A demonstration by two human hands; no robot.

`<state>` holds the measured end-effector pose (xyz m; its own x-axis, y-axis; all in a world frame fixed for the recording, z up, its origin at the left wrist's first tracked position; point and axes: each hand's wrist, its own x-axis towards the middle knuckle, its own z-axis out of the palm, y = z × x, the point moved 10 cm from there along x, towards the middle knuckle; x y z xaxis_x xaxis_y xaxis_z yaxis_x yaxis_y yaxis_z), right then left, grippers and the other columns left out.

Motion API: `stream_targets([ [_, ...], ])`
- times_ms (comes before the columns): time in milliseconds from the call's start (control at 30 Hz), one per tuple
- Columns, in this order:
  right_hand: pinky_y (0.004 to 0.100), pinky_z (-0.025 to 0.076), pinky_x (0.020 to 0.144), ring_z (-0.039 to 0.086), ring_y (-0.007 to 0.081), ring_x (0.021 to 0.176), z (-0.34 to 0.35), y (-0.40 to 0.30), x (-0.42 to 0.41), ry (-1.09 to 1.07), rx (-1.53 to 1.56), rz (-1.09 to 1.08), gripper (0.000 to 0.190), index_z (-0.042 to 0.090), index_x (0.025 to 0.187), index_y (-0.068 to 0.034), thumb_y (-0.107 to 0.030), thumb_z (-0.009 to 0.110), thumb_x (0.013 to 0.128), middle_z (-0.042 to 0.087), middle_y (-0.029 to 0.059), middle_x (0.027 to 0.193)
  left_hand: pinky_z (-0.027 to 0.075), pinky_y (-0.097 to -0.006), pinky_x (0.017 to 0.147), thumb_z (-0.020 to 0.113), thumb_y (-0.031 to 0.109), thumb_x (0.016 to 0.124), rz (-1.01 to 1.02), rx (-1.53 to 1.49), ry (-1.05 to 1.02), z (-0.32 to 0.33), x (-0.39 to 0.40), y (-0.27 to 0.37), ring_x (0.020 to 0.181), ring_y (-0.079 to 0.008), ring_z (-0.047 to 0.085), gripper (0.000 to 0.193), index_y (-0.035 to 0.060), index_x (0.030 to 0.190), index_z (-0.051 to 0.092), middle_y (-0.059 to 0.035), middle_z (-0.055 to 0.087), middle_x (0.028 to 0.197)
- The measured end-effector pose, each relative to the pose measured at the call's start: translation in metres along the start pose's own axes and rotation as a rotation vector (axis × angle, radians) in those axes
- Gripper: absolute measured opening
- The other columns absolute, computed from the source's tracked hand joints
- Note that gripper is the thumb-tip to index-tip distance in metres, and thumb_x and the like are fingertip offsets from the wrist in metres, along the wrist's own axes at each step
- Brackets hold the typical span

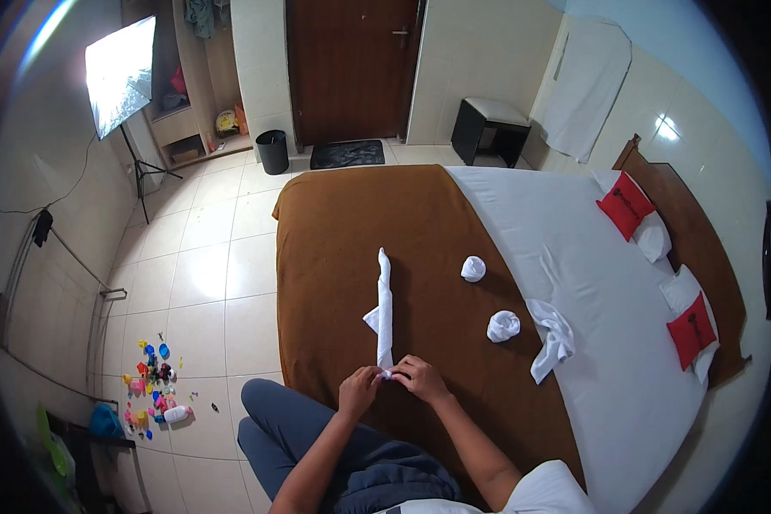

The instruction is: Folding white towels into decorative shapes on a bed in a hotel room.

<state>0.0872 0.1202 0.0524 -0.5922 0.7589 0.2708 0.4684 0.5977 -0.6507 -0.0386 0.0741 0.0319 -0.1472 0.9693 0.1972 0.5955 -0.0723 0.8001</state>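
A white cloth (384,315), rolled into a long narrow strip, lies lengthwise on the brown blanket (334,225). A pointed flap sticks out from its left side, and its far end tapers. My left hand (360,389) and my right hand (421,378) meet at the near end, the fingertips of both pinching it. Off to the right sit two white cloths coiled into round bundles, the farther bundle (473,269) and the nearer bundle (504,326). Beside them, a loose crumpled white cloth (552,337) lies across the blanket's edge and the white sheet (591,302).
Red cushions (626,205) and white pillows rest against the wooden headboard (687,225). Several small plastic toys (157,385) are scattered on the tiled floor at left. A softbox lamp (121,77) on a tripod, a black bin (272,153) and a stool (491,128) stand beyond the bed.
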Motion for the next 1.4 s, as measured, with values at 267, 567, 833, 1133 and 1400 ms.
stream_targets([
  [267, 0.0385, 0.050, 0.066, 0.062, 0.0286, 0.075, 0.015, 0.031, 0.011, 0.010, -0.053, 0.312, 0.013, 0.065, 0.079, -0.008, -0.021, 0.065, 0.076, 0.059, 0.0094, 0.080, 0.047, -0.0335, 0.074, 0.065, 0.019, 0.076, 0.225, 0.172, 0.174, -0.004, 0.007, 0.020, 0.088, -0.0208, 0.058, 0.015, 0.0121, 0.089, 0.061, -0.0022, 0.061, 0.097],
  [567, 0.0360, 0.051, 0.066, 0.062, 0.0270, 0.067, 0.010, 0.050, 0.010, 0.106, 0.069, 0.388, 0.013, 0.065, 0.083, -0.004, -0.013, 0.068, 0.073, 0.059, 0.0113, 0.081, 0.041, -0.0309, 0.078, 0.063, 0.016, 0.076, 0.387, 0.370, 0.129, 0.007, 0.007, 0.037, 0.087, -0.0146, 0.059, 0.021, 0.0156, 0.097, 0.062, 0.0011, 0.062, 0.097],
  [833, 0.0384, 0.048, 0.081, 0.058, 0.0261, 0.092, -0.008, -0.022, 0.004, 0.173, -0.087, 0.009, 0.023, 0.060, 0.093, -0.008, -0.007, 0.069, 0.072, 0.057, 0.0078, 0.102, 0.045, -0.0346, 0.069, 0.066, 0.013, 0.077, 0.046, 0.069, 0.052, 0.006, 0.020, -0.005, 0.074, -0.0211, 0.064, 0.020, 0.0100, 0.096, 0.060, -0.0073, 0.067, 0.085],
  [1133, 0.0398, 0.050, 0.072, 0.061, 0.0279, 0.084, 0.011, 0.022, 0.030, 0.053, -0.145, 0.120, 0.017, 0.058, 0.094, -0.007, -0.012, 0.064, 0.079, 0.060, 0.0070, 0.094, 0.049, -0.0320, 0.063, 0.068, 0.014, 0.076, -0.205, -0.066, -0.094, 0.023, 0.043, -0.029, 0.065, -0.0203, 0.064, 0.024, 0.0030, 0.096, 0.062, -0.0119, 0.066, 0.080],
  [1400, 0.0404, 0.050, 0.076, 0.060, 0.0276, 0.091, 0.003, 0.001, 0.020, 0.133, -0.106, -0.033, 0.025, 0.056, 0.101, -0.011, -0.009, 0.064, 0.077, 0.058, 0.0073, 0.099, 0.051, -0.0307, 0.066, 0.072, 0.020, 0.072, -0.580, -0.255, -0.270, 0.037, 0.048, -0.074, 0.074, -0.0190, 0.066, 0.022, 0.0085, 0.091, 0.069, -0.0077, 0.069, 0.086],
])
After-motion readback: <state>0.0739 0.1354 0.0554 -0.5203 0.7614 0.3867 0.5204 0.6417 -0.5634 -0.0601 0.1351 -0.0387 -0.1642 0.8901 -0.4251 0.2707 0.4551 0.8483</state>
